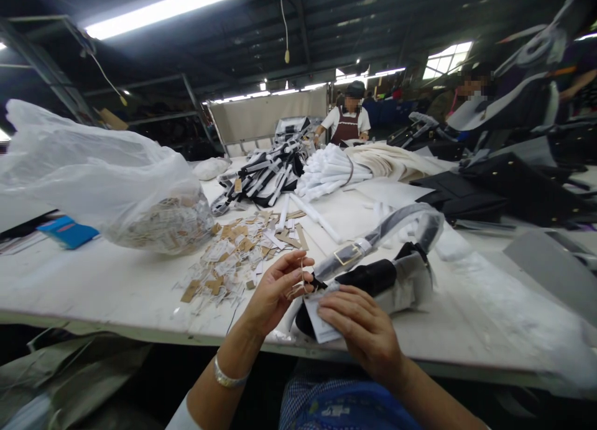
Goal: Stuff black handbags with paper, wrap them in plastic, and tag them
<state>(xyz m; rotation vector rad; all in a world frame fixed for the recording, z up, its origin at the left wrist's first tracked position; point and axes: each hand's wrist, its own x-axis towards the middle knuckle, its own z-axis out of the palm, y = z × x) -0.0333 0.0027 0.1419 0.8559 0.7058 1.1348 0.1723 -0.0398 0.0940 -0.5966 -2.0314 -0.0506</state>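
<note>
Print on the card (321, 328) and on the loose tags (233, 251) is too small to read. The left hand (278, 288) is raised with the wrist bent back, thumb and forefinger pinched shut on a thin pale string (302, 279) looped just above the card; a metal bracelet (226, 376) circles that wrist. The right hand (364, 330) lies palm down, fingers curled onto the card's upper edge; its thumb is hidden, so whether it grips or only presses cannot be told. The card is white, flat and rectangular, and lies against a black bag (369, 277) at the near edge of the white table (93, 287), straight before the person. The bag is soft and rounded, half wrapped in pale sheeting. A glossy strap (396, 226) in clear film arches over it, with a square gold buckle (347, 254). The tags, brown and white paper slips, lie strewn to the left of the hands, spilling from a crinkled clear plastic sack (93, 169). Farther back lie white paper rolls (326, 170) and a heap of black-and-white straps (265, 176). A person (347, 122) stands at the table's far end.
</note>
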